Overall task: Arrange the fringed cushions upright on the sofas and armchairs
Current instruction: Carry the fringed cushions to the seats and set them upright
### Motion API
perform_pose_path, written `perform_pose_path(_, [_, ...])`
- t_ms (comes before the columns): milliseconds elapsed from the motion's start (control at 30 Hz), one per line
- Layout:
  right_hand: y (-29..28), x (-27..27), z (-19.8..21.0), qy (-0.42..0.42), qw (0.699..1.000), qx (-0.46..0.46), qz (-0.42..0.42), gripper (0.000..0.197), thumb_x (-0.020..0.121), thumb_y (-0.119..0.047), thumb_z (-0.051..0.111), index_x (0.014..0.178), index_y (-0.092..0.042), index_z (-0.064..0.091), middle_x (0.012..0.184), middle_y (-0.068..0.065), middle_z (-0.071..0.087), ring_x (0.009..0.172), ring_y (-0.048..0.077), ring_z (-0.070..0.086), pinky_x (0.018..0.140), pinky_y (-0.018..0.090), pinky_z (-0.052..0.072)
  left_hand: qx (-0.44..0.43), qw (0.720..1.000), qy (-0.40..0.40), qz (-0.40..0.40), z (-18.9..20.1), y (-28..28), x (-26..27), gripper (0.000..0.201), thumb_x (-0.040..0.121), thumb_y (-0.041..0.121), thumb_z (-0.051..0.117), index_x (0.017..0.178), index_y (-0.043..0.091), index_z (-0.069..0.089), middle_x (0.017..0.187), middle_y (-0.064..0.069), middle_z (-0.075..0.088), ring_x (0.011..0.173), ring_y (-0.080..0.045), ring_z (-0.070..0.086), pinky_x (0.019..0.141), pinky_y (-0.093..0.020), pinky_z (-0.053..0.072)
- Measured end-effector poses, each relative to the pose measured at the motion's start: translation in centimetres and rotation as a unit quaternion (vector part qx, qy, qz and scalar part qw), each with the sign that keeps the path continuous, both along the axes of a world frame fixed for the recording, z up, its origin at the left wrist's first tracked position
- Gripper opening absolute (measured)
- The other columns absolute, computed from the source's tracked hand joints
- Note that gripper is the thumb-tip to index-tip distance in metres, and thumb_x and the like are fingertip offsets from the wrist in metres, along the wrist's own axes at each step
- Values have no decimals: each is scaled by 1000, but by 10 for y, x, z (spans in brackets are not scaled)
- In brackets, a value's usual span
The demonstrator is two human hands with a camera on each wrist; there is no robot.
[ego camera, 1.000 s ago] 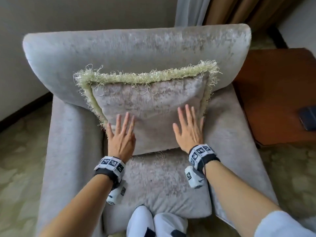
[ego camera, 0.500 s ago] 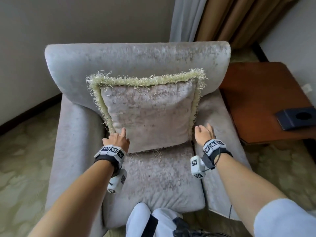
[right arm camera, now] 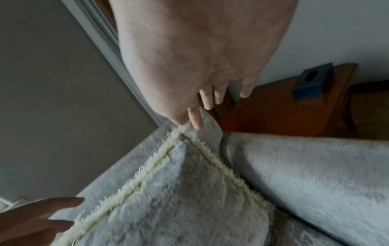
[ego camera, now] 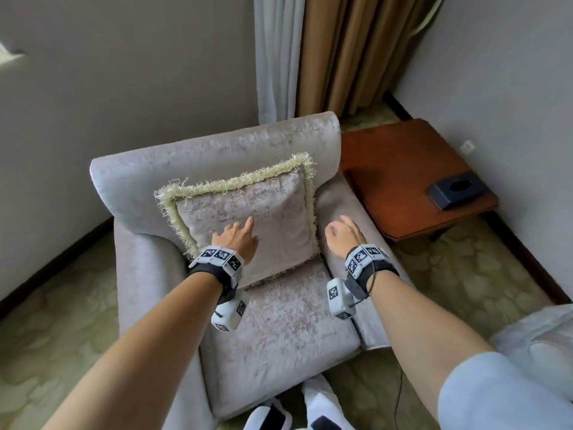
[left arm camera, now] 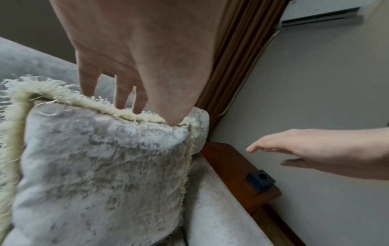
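A grey velvet cushion (ego camera: 248, 218) with a cream fringe stands upright against the back of a matching grey armchair (ego camera: 288, 324). My left hand (ego camera: 238, 237) hovers in front of the cushion's lower left, fingers loose and index finger pointing forward, holding nothing. In the left wrist view its fingers (left arm camera: 124, 93) hang straight above the cushion (left arm camera: 101, 166). My right hand (ego camera: 342, 232) is over the right armrest, just beside the cushion's right edge, loosely curled and empty. The right wrist view shows its relaxed fingers (right arm camera: 207, 99) above the cushion's fringed corner (right arm camera: 185, 183).
A brown wooden side table (ego camera: 403, 169) stands right of the armchair, with a dark blue box (ego camera: 455, 192) on it. Curtains (ego camera: 341, 51) hang behind, and walls close in on the left and right. My white shoes (ego camera: 319, 408) are at the seat's front edge on patterned carpet.
Both palms were pressed flat on the cushion's front; they have come off it and drawn back. My head has pulled back and up. The cushion stays upright.
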State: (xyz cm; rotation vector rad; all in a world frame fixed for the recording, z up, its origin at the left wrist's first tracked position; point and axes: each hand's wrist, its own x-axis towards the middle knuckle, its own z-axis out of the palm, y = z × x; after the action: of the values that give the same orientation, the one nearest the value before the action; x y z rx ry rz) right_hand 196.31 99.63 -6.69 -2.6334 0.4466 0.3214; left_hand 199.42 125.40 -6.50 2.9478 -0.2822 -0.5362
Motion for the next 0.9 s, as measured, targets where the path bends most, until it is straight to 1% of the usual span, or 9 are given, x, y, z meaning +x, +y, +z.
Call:
perform_pose_path(100, [-20,-18,19,-68,997,-25,-1,30,98,-28,42,110,-16,67,153,9,36,137,27,37,112,37,31,8,999,-21,-49,17,-24,1,36,97,35,35,127,17,41,128,-7,53,117,-27,51,92,-50,45])
perform_pose_path(233, [-49,-42,35,-54,998,-9,-25,36,100,-30,35,114,-15,63,153,10,34,136,30,37,112,40,30,-2,992,-49,-113,35,-66,-5,26,96,29,37,115,15,48,123,-5,56,112,-26,54,91,-50,46])
perform_pose_path(300, [-67,-55,44,-51,998,-11,-30,37,101,-30,32,116,-13,61,149,11,38,132,31,40,109,40,33,-13,987,-57,-148,46,-93,-9,23,95,27,37,110,16,50,121,-4,57,111,-26,55,89,-49,47])
perform_pose_path(400, [-101,-78,56,-68,995,-13,-71,34,100,-33,35,116,-16,60,131,8,52,119,28,51,99,38,42,-26,978,-73,-195,63,-140,-10,27,92,27,41,116,17,50,122,-3,58,112,-28,54,87,-49,48])
perform_pose_path(500, [-144,-110,66,-82,986,-15,-145,30,99,-38,36,110,-22,59,116,4,57,106,27,55,87,38,47,-25,967,-50,-247,76,-196,-14,37,87,25,48,123,17,46,124,-7,54,116,-31,50,87,-51,48])
perform_pose_path(667, [-225,-181,80,-89,963,-21,-252,28,99,-31,40,103,-13,61,111,8,59,107,29,55,87,37,44,-7,937,-46,-345,89,-301,-42,50,87,32,57,133,20,41,131,-5,51,120,-29,48,91,-50,47])
perform_pose_path(733, [-258,-211,82,-63,955,-33,-287,28,99,-30,41,102,-10,62,111,7,60,103,29,57,79,33,43,-14,926,-44,-374,94,-342,-60,51,85,29,58,133,22,41,130,-6,51,119,-29,49,92,-50,46])
perform_pose_path(833, [-304,-251,86,-41,945,-23,-323,30,99,-29,43,98,-8,64,106,10,65,92,28,60,73,33,46,-14,908,-33,-416,101,-399,-91,52,84,24,59,132,23,41,128,-5,53,116,-28,51,91,-48,47])
perform_pose_path(900, [-333,-275,92,-47,939,-25,-341,32,99,-29,42,95,-8,65,98,10,67,81,27,60,62,29,43,-10,898,-34,-439,107,-434,-107,55,84,24,58,136,24,40,131,-4,53,116,-27,52,90,-46,47])
